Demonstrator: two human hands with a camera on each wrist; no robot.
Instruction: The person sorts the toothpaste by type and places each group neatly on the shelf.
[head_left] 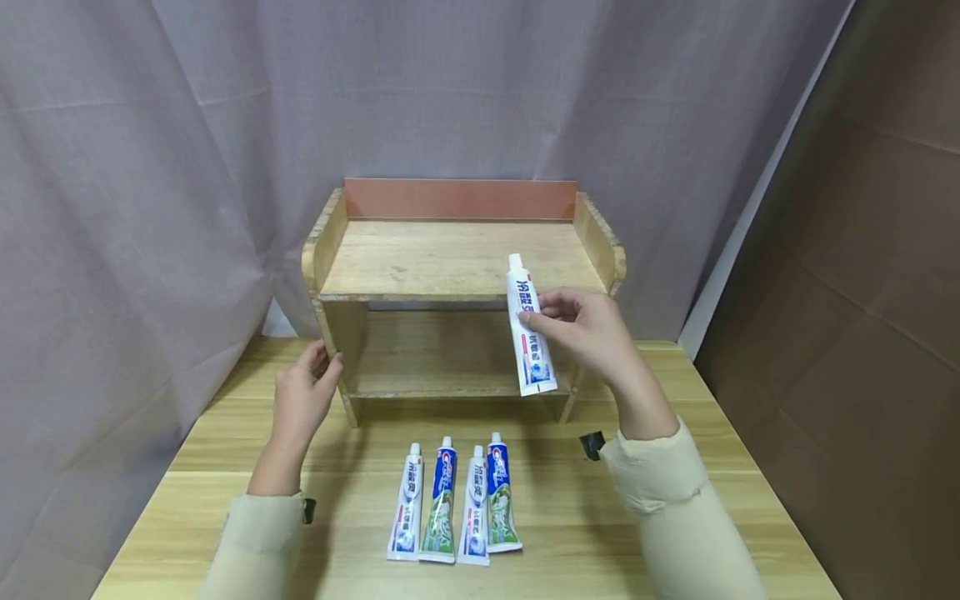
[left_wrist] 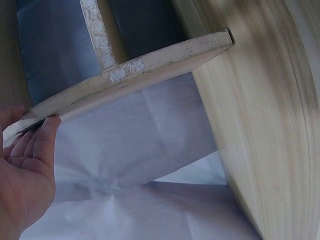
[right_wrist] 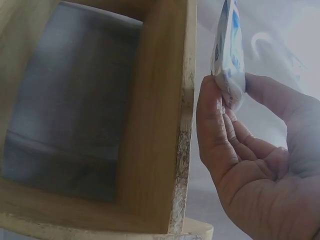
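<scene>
My right hand (head_left: 596,333) pinches a white toothpaste tube (head_left: 525,287) with blue lettering between thumb and fingers. The tube hangs in the air before the right part of a wooden shelf (head_left: 450,258), cap upward and slightly tilted. In the right wrist view, the tube (right_wrist: 230,65) appears edge-on between the fingers, beside the shelf's side panel. My left hand (head_left: 303,392) grips the front edge of the left side panel (left_wrist: 125,75), thumb on one face and fingers on the other. Several more tubes lie on the table: white ones (head_left: 406,508) and blue-green ones (head_left: 441,508) alternating.
The two-tier shelf stands toward the back of a wooden table (head_left: 600,533), with a reddish back strip (head_left: 461,200) along its top. Grey curtain (head_left: 450,83) hangs behind, and a brown cloth (head_left: 847,333) hangs at the right.
</scene>
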